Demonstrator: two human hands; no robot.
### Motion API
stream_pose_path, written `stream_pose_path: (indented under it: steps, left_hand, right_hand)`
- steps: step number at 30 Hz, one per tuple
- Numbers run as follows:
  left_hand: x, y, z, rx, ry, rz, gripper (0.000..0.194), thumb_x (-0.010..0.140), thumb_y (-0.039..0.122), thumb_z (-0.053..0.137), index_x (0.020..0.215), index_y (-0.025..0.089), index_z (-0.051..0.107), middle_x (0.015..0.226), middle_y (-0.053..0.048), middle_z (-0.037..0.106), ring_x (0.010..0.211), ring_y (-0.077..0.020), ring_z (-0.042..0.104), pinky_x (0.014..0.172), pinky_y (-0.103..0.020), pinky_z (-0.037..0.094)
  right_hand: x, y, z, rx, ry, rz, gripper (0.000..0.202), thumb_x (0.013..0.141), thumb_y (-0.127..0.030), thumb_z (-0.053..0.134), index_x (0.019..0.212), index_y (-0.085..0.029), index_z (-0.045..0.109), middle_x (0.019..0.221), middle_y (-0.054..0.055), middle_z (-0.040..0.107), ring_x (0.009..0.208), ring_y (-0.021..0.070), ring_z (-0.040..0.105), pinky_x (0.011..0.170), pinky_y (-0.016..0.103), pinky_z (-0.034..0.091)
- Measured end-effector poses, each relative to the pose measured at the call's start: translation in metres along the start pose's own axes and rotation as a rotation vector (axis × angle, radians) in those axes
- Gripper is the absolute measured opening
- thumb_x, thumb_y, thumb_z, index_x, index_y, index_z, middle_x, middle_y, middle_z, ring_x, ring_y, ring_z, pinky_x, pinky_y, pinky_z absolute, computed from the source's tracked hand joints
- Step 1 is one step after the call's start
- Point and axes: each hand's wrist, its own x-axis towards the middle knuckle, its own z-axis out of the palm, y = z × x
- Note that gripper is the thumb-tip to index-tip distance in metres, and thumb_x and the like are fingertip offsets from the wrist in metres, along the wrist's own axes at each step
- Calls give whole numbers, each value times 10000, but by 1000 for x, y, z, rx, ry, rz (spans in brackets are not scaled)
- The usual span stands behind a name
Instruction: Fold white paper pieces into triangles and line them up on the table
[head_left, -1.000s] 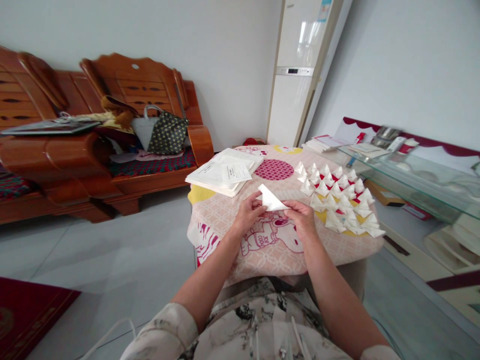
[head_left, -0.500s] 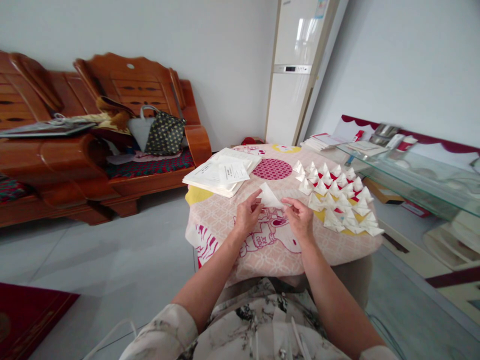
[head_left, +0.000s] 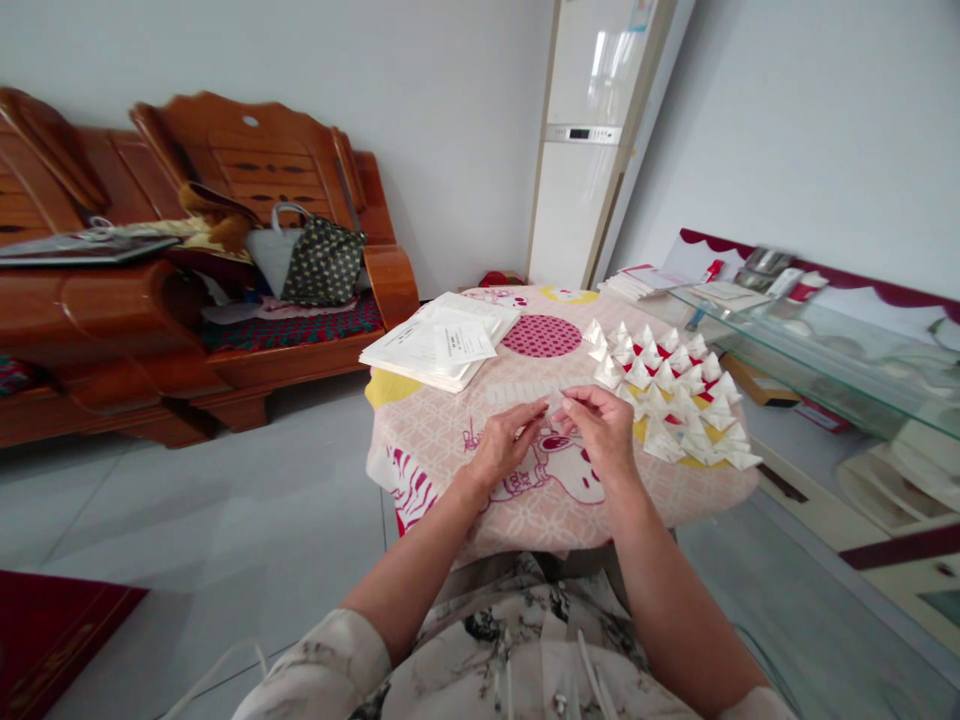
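Note:
My left hand (head_left: 508, 442) and my right hand (head_left: 602, 428) meet over the near middle of the round table. Their fingertips pinch a small piece of white paper (head_left: 555, 399) between them. Fingers cover much of the paper, so its exact fold cannot be made out. To the right of my right hand, several folded white paper pieces (head_left: 667, 385) with pointed tips stand in rows. Beyond my left hand lies a stack of white paper sheets (head_left: 409, 345), with a smaller printed sheet (head_left: 463, 343) on top.
A pink patterned tablecloth (head_left: 450, 465) covers the table. At its far right edge sits another paper pile (head_left: 634, 283), beside a glass-topped cabinet (head_left: 817, 350). A wooden sofa (head_left: 300, 345) with bags stands at left, and a tall white air conditioner (head_left: 574, 200) behind.
My hands have drawn closer together. The paper, earlier spread as a visible white triangular shape between them, is now mostly hidden by the fingers. The view has shifted slightly.

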Motion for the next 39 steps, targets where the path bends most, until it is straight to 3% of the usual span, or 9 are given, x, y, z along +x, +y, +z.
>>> stream_pose_path:
  steps: [6,9,13,23,32,39]
  left_hand:
    - [6,7,-12,-201,-10,-9,511,902,408,658,1376,234,579,1309,-113,653,984,-201,660,850,-330,553]
    - [7,9,-13,-189,-40,2,561,858,416,713,1377,248,581,1252,-102,674,986,-202,633,860,-331,534]
    - [7,11,-11,-192,-44,-7,488,861,433,706,1303,235,642,1148,-90,699,908,-182,633,799,-304,527]
    - [9,10,-13,-253,-97,-57,349,923,446,618,1119,177,721,924,-67,698,764,-152,633,689,-256,495]
    - [10,17,-11,-250,-75,-95,387,813,406,753,1094,157,660,788,-14,644,692,-128,596,652,-237,471]
    - [9,5,-8,-338,-48,-103,360,831,431,738,1032,140,664,718,-4,635,633,-114,589,605,-219,458]
  right_hand:
    - [1,7,-7,61,-102,64,149,749,-322,735,826,-195,720,584,4,700,497,157,650,477,261,538]
    - [0,12,-8,89,-173,117,137,748,-311,730,821,-195,727,589,2,701,491,153,644,471,257,537]
    - [1,16,-7,113,-237,174,126,743,-294,719,810,-189,736,591,3,701,488,147,636,467,246,525]
    - [5,26,-13,229,-217,236,95,715,-264,743,772,-189,723,561,-11,682,425,126,588,409,217,453]
    - [3,30,-10,240,-192,258,105,709,-273,751,762,-187,723,550,-8,680,422,119,581,397,205,439]
    - [1,28,-6,254,-220,241,165,720,-333,766,748,-178,719,540,3,676,421,119,581,407,206,439]
